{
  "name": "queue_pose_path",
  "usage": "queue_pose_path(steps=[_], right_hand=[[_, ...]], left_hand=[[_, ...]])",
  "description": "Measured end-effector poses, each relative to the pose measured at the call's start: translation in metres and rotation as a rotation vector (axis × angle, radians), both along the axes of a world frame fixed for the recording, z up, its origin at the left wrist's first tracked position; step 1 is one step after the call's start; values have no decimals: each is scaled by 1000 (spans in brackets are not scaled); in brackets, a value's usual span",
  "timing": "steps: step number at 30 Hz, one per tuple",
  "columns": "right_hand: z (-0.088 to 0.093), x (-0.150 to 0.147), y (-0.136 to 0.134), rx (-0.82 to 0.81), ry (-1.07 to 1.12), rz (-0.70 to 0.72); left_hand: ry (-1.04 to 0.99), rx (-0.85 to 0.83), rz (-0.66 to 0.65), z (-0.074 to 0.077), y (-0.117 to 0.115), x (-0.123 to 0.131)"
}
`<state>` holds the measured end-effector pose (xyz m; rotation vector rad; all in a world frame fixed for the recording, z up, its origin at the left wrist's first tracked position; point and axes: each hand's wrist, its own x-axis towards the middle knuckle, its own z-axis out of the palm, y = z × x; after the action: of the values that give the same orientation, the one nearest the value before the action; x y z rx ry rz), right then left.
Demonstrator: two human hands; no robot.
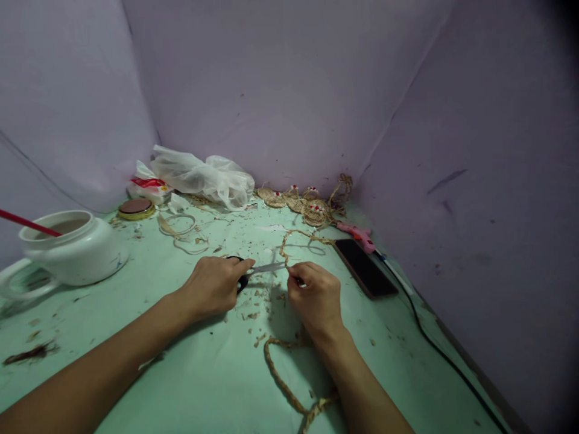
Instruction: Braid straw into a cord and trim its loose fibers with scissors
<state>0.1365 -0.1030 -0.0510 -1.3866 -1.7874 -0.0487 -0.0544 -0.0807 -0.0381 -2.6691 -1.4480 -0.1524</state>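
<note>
My left hand [217, 283] is closed on a pair of scissors [266, 267] with black handles; the blades point right, their tips at the cord beside my other hand. My right hand [314, 292] pinches a thin braided straw cord [284, 244]. From there the cord curves up and then right to the phone's top edge. A thicker length of braid [283, 383] lies below, partly hidden under my right forearm. Small straw scraps [256, 301] are scattered on the green surface between and below my hands.
A white pot [90, 256] with a red stick [29, 223] stands left. Behind are a round tin [136, 208], plastic bag [203, 178] and woven straw pieces [312, 208]. A pink glue gun [359, 235], black phone [365, 268] and cable [429, 340] lie right. Walls enclose the surface.
</note>
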Motion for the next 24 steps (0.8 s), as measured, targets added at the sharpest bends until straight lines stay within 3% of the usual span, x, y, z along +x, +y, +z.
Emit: queue_pose_path(steps=[5,17,24], right_hand=[[-4,0,3,76,14,44],[-5,2,4,81,64,52],[-6,2,3,-25,280,-18]], left_hand=[[-8,-28,-27,1,2,0],[14,-55,-22,1,5,2],[-219,-126,76,4,5,-2]])
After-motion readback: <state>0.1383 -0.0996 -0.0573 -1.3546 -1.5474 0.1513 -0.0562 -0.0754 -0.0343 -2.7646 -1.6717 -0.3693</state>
